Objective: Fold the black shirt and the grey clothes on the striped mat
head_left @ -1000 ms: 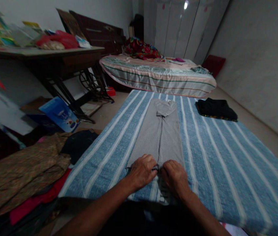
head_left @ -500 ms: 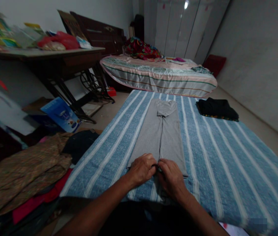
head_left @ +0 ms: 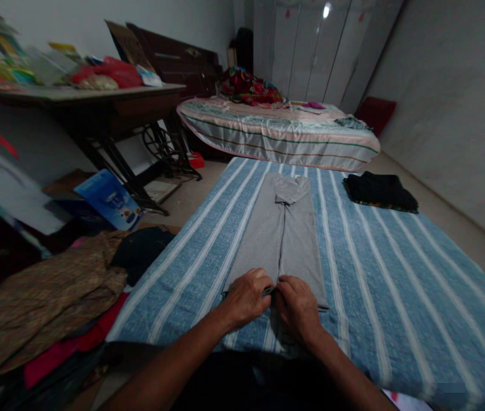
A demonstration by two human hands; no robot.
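Observation:
A grey garment [head_left: 283, 228] lies folded lengthwise into a long strip on a blue and white striped mattress [head_left: 379, 274]. Its near edge is under my two hands. My left hand [head_left: 247, 297] pinches that near edge at the middle fold, fingers curled. My right hand [head_left: 297, 305] sits right beside it, touching it, fingers also curled on the same edge. A folded flap shows at the garment's far end.
A folded dark garment [head_left: 380, 191] rests on the mattress at the far right. A heap of clothes [head_left: 45, 302] lies on the floor at left, by a blue box [head_left: 109, 198] and a cluttered table [head_left: 79, 94]. A made bed [head_left: 280, 128] stands beyond.
My right hand has slid left and slightly away from me, closing up against my left hand at the garment's near edge. The garment itself has hardly moved.

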